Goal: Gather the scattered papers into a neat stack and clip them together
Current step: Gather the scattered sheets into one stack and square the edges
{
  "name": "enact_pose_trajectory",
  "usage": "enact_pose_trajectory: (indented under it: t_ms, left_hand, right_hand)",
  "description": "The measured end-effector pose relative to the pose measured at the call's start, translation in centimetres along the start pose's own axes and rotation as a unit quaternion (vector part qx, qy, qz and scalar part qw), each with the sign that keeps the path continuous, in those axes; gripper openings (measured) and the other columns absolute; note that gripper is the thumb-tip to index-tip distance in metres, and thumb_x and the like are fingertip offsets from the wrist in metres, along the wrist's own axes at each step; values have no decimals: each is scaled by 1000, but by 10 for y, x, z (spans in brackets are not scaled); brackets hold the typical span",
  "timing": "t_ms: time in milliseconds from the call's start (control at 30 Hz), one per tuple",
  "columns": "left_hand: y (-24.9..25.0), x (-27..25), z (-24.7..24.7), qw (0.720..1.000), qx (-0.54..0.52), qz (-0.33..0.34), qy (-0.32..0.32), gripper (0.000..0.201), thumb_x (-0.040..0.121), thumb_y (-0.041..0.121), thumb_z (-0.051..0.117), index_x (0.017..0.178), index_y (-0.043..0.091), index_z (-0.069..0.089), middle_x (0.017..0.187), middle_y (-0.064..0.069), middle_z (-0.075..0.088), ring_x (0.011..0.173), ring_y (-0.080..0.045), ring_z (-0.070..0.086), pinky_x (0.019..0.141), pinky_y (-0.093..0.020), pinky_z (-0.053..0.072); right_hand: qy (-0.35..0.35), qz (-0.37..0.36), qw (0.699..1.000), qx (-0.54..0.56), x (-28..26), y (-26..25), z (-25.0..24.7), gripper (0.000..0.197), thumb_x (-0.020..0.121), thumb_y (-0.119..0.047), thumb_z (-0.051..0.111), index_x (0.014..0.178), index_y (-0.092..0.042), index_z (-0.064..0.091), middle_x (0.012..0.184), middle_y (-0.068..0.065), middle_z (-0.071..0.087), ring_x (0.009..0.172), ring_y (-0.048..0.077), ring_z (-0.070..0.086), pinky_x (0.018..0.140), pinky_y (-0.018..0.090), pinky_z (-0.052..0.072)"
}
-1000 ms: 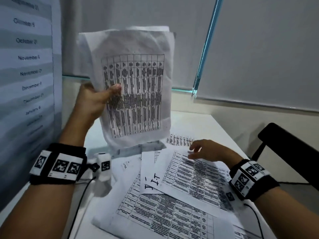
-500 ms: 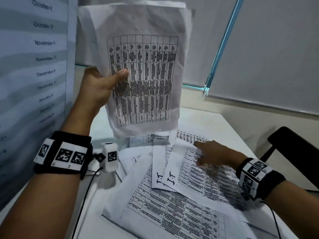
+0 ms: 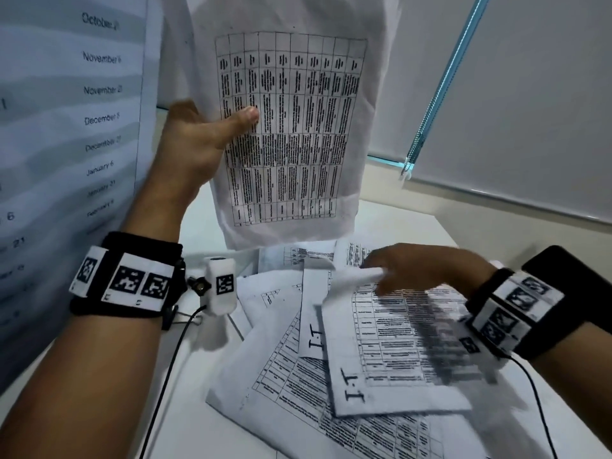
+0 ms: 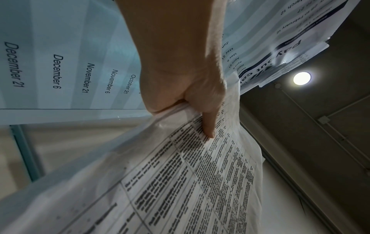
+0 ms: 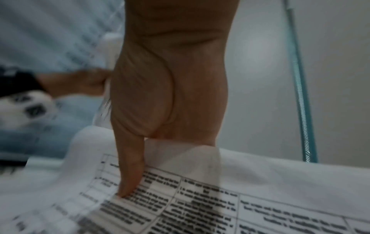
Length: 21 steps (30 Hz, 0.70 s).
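Note:
My left hand holds a bundle of printed table sheets upright above the desk, thumb across the front and fingers behind. The left wrist view shows the same hand pinching the bundle at its edge. My right hand pinches the far edge of a loose sheet marked "I.I", which curls up off the pile. In the right wrist view, that hand has its thumb on top of this sheet. More scattered papers lie overlapping on the white table.
A wall poster with a list of dates stands close on the left. A window blind with a teal cord hangs behind the table. A black chair is at the right edge.
My left hand has raised the bundle higher. My right hand went from lying flat on the top sheet to pinching its far edge and lifting it.

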<state>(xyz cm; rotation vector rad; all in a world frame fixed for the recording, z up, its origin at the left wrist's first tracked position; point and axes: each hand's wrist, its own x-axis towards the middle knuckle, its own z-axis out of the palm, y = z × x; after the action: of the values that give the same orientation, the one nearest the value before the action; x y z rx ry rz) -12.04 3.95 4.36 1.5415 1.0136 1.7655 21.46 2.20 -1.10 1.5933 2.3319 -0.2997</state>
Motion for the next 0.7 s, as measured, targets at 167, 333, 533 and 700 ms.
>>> enact_pose_trajectory:
  t_ms: [167, 333, 533, 700]
  left_hand:
    - [2, -3, -1, 1000, 5, 12, -21, 26, 86, 36, 81, 101, 16, 76, 111, 1, 77, 104, -10, 74, 105, -39, 54]
    - [3, -4, -1, 999, 6, 26, -33, 25, 88, 34, 79, 104, 15, 76, 110, 1, 78, 100, -9, 75, 99, -37, 58]
    - [0, -1, -2, 999, 4, 25, -26, 33, 86, 35, 81, 110, 13, 76, 109, 1, 78, 102, -9, 75, 101, -40, 57]
    - [-1, 1, -7, 1000, -4, 19, -8, 44, 84, 40, 81, 114, 7, 74, 111, -1, 78, 102, -11, 75, 99, -37, 58]
  right_hand:
    - [-10, 30, 999, -25, 40, -4, 25, 24, 86, -23, 72, 103, -15, 58, 103, 5, 61, 86, 29, 67, 74, 42, 57]
    - [-9, 48, 999, -20, 56, -5, 35, 49, 89, -24, 73, 131, -7, 55, 124, 9, 54, 109, 26, 59, 86, 29, 48]
    - [119, 42, 992, 17, 36, 11, 26, 40, 89, -33, 73, 118, -39, 46, 114, 0, 67, 100, 25, 65, 83, 37, 53]
    - [175, 101, 974, 103, -26, 50, -26, 32, 85, -30, 79, 107, -15, 62, 85, -2, 60, 82, 19, 56, 69, 32, 44]
